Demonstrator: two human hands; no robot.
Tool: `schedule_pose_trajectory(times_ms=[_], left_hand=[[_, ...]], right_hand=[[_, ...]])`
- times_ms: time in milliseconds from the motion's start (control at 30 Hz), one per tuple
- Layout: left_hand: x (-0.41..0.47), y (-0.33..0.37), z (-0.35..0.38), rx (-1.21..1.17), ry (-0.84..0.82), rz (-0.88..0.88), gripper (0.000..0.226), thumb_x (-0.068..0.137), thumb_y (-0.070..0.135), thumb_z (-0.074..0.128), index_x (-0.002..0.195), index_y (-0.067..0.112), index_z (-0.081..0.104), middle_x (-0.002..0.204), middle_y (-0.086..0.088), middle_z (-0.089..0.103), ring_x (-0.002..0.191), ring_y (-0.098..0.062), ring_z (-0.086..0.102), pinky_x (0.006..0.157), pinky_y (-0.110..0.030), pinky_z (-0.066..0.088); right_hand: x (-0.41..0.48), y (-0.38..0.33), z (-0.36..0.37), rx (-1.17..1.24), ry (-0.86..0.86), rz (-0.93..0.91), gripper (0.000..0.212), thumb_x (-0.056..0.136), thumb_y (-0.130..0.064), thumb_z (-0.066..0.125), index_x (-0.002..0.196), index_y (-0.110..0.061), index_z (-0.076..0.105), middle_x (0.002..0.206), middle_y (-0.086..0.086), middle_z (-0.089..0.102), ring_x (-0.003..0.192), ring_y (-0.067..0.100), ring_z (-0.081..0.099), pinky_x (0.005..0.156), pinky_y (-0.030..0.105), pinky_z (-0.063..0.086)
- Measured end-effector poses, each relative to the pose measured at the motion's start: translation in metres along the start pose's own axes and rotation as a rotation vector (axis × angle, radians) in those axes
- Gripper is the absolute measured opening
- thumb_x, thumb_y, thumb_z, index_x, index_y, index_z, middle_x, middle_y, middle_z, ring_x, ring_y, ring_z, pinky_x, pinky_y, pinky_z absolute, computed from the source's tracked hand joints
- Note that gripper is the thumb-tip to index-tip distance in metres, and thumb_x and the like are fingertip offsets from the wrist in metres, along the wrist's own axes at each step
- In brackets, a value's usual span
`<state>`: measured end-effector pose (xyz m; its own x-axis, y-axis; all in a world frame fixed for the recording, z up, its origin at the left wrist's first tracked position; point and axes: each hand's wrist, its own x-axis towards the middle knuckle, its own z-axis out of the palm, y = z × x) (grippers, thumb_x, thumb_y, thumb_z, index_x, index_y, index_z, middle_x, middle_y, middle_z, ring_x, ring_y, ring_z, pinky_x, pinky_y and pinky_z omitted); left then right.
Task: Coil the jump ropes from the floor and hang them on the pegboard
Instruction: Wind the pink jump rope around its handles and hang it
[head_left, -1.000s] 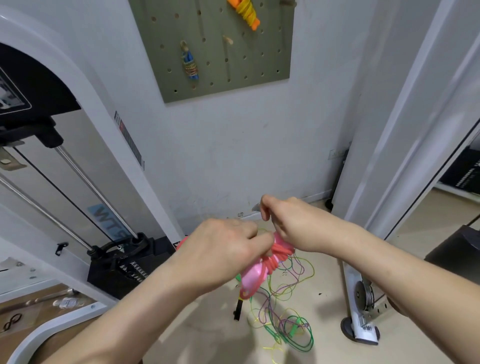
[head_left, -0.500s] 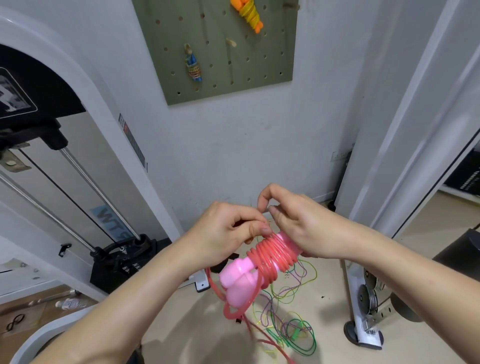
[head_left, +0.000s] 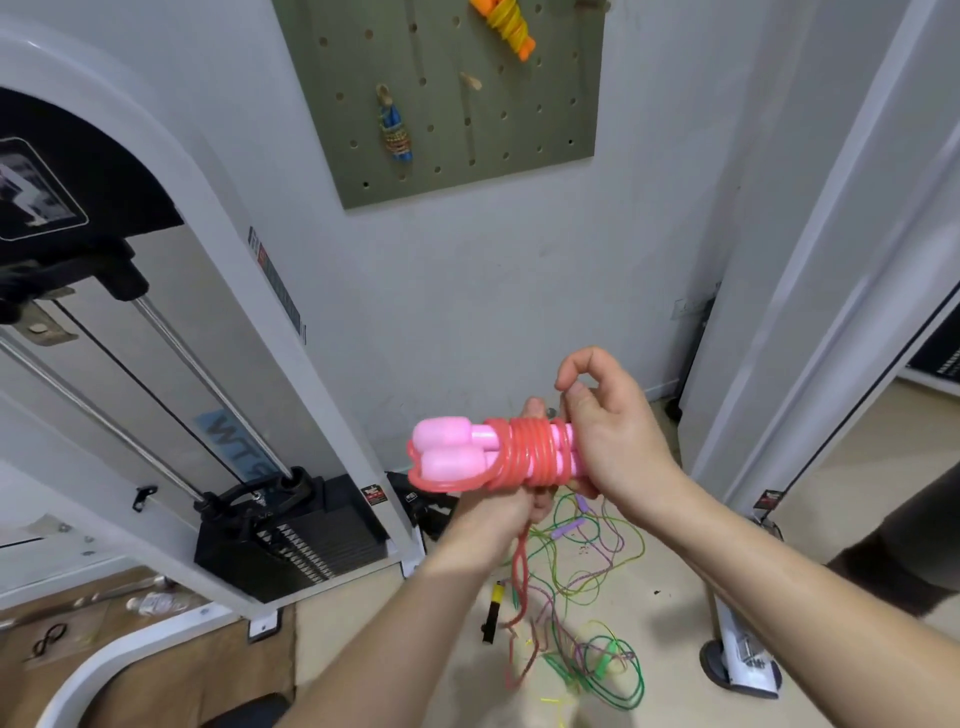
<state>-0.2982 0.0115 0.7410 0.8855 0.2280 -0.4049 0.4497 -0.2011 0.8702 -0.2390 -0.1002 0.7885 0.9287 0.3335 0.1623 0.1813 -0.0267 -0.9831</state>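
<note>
Right hand (head_left: 618, 441) is wrapping round the 3 o'clock end of the pink jump rope (head_left: 519, 457), thumb and forefinger pinching together on top. Left hand (head_left: 498, 512) is gripping it from underneath, its fingers mostly hiding behind the coils. The bundle's lying sideways in mid-air, with the handle caps pointing to 9 o'clock.

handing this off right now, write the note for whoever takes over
left hand: under the bundle, gripping the pink jump rope.
right hand: holds the handle ends of the same rope.
Done: red cord is wound several turns round both pink handles. Two coiled ropes hang on the pegboard: an orange-yellow rope and a blue rope.
Left: the red tail hangs to the floor; wind it in and hang the bundle. Then coil and hang the floor tangle of green, purple and yellow ropes.
</note>
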Motion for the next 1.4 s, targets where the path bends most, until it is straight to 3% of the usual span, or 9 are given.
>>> schedule_pose_trajectory(times_ms=[100,233,367,500,700,900,1033,1233,1400], left_hand=[[0.001,0.009,0.018,-0.383,0.046,0.144,0.015,0.075,0.024,0.044,0.062,0.018,0.047,0.045,0.007,0.042,0.041,-0.01,0.034,0.047,-0.023,0.026],[-0.006,0.009,0.031,-0.477,0.081,0.224,0.023,0.101,0.021,0.04,0.08,0.013,0.046,0.044,-0.001,0.036,0.034,-0.01,0.026,0.036,-0.017,0.021],[-0.016,-0.006,0.033,0.235,0.269,0.541,0.014,0.093,0.041,0.038,0.096,0.03,0.046,0.058,0.006,0.054,0.05,-0.021,0.05,0.048,-0.031,0.04],[-0.033,-0.007,0.016,1.051,0.421,0.648,0.011,0.079,0.032,0.061,0.08,0.025,0.054,0.045,0.006,0.048,0.034,-0.017,0.048,0.037,-0.02,0.025],[-0.041,0.024,-0.028,1.29,0.469,1.016,0.019,0.063,0.026,0.082,0.073,0.022,0.067,0.049,0.003,0.05,0.037,-0.021,0.046,0.039,-0.02,0.02],[-0.033,0.061,-0.065,1.05,0.275,0.954,0.032,0.085,0.048,0.048,0.082,0.025,0.071,0.07,0.005,0.061,0.066,-0.019,0.061,0.053,-0.028,0.047],[-0.022,0.075,-0.074,0.576,0.079,0.63,0.013,0.084,0.03,0.068,0.081,0.02,0.075,0.063,0.01,0.064,0.061,-0.002,0.055,0.062,-0.024,0.044],[-0.005,0.062,-0.071,-0.276,-0.26,0.305,0.007,0.074,0.006,0.063,0.068,0.006,0.067,0.051,-0.006,0.048,0.035,-0.006,0.038,0.039,-0.013,0.022],[0.005,0.025,-0.041,-0.559,-0.1,0.181,0.027,0.06,0.02,0.087,0.068,0.009,0.064,0.051,0.004,0.061,0.039,-0.007,0.054,0.04,-0.017,0.045]], right_hand=[[0.006,0.018,0.002,-0.124,0.119,-0.079,0.031,0.098,-0.001,0.033,0.082,-0.025,0.045,0.053,0.0,0.035,0.037,0.01,0.029,0.034,0.021,0.025],[0.029,0.024,-0.003,-0.122,0.3,-0.033,0.031,0.094,-0.004,0.03,0.08,-0.028,0.043,0.053,0.004,0.036,0.035,0.018,0.035,0.036,0.021,0.028],[0.042,0.018,-0.007,-0.289,0.398,-0.113,0.024,0.087,-0.012,0.028,0.085,-0.031,0.042,0.055,0.002,0.041,0.044,0.026,0.043,0.045,0.034,0.037],[0.045,0.012,-0.018,-0.526,0.32,-0.195,0.024,0.083,0.005,0.032,0.098,-0.013,0.04,0.052,0.001,0.04,0.05,0.024,0.039,0.052,0.038,0.023],[0.041,0.029,-0.014,-0.803,-0.108,-0.133,0.021,0.081,-0.001,0.036,0.092,-0.018,0.04,0.059,0.006,0.047,0.061,0.036,0.044,0.054,0.035,0.029],[0.024,0.011,-0.006,-0.734,-0.305,-0.356,0.017,0.082,-0.009,0.038,0.088,-0.024,0.038,0.056,-0.004,0.045,0.057,0.025,0.045,0.054,0.038,0.04],[0.017,-0.007,-0.009,-0.487,-0.292,-0.393,0.017,0.081,-0.013,0.034,0.081,-0.028,0.043,0.05,-0.008,0.043,0.048,0.012,0.039,0.048,0.023,0.031],[0.007,-0.027,-0.006,-0.174,-0.301,-0.308,0.022,0.087,-0.006,0.033,0.079,-0.022,0.046,0.054,0.0,0.038,0.044,0.005,0.033,0.042,0.017,0.029],[0.014,-0.03,-0.005,0.021,-0.056,-0.099,0.03,0.094,0.006,0.028,0.08,-0.016,0.044,0.061,0.013,0.038,0.031,0.015,0.033,0.03,0.016,0.023]])
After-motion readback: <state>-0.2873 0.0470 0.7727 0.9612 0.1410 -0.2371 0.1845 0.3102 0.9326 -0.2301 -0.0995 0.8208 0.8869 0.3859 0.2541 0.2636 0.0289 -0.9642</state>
